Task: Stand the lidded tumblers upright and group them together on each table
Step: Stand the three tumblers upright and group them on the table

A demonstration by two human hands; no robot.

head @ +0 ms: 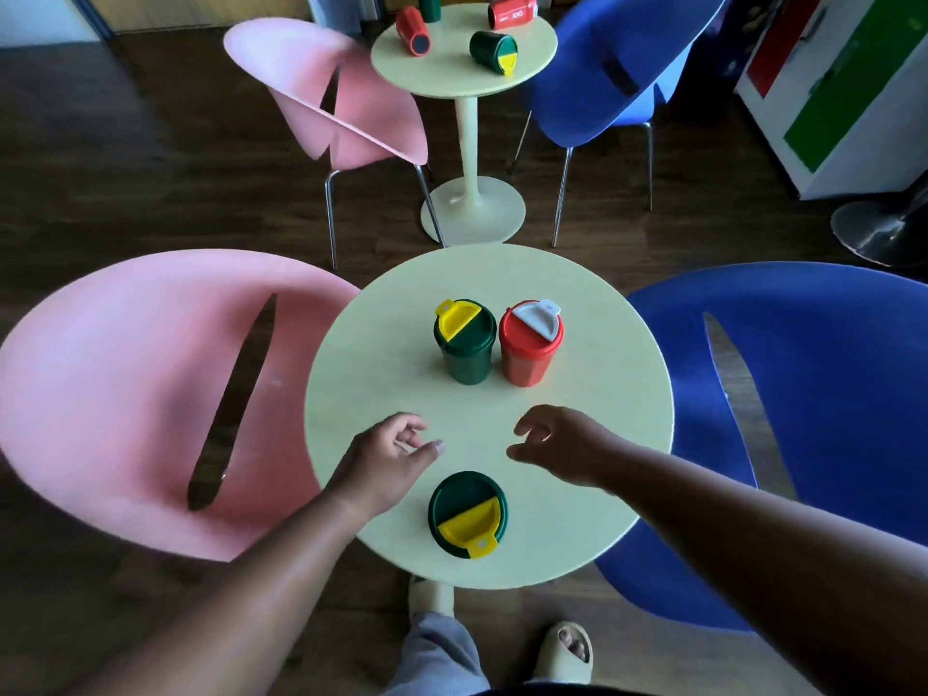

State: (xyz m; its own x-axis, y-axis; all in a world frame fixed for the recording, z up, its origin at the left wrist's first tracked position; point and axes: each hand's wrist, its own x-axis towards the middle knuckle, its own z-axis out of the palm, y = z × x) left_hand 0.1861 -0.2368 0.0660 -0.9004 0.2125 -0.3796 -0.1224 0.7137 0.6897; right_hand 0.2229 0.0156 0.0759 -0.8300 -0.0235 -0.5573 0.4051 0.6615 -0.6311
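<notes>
A: Both hands, left (389,457) and right (562,444), hover over the near desk (617,394), fingers loosely curled, holding nothing.

B: The green tumbler (462,341) and red tumbler (531,342) stand side by side, long axes vertical, lids up. A second green one (468,514) stands apart near the front edge.

A: That's the risk, I think: a forearm could clip it off the edge.

B: On the far desk (452,72), a green tumbler (493,51) lies tipped, lid toward us.

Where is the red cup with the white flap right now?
The red cup stands upright near the middle of the near table, just right of a green cup.
</notes>
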